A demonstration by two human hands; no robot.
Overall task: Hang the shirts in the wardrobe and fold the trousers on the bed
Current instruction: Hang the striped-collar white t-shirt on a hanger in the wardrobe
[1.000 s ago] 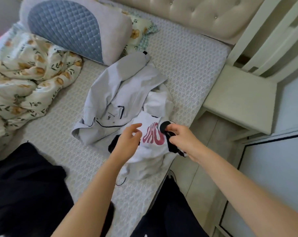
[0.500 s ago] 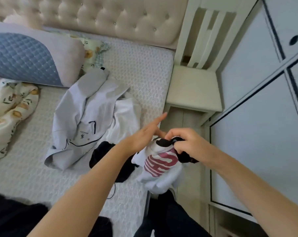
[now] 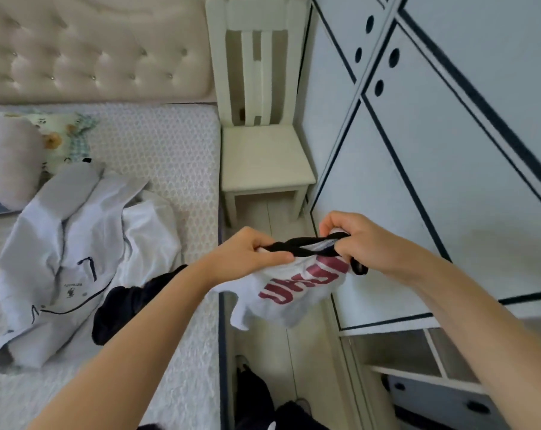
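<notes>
Grey shirt [image 3: 64, 259] lies crumpled on the bed [image 3: 169, 144], well left of my hands, with a white garment [image 3: 152, 225] bunched against its right side. Pillow [image 3: 8, 162] sits beyond that, at the far left edge. Dark trousers [image 3: 120, 308] are heaped on the bed too, just left of my left forearm and partly hidden behind it.

My left hand [image 3: 247, 257] is past the bed's edge, fingers curled, pinching the left end of the black collar [image 3: 309, 246] of a white T-shirt [image 3: 294, 293] with red letters. The collar is stretched and a bit twisted between my hands. The T-shirt hangs in the air below both hands, over the floor, off the bed. My right hand [image 3: 359, 243] grips the collar's right end, fingers curled round it. Hands are level and apart, joined only by the cloth.

Cream chair [image 3: 263, 156] stands beyond my hands, between the bed and the wardrobe [image 3: 449, 181]. The wardrobe's pale doors with dark trim are just right of my right hand, closed.
</notes>
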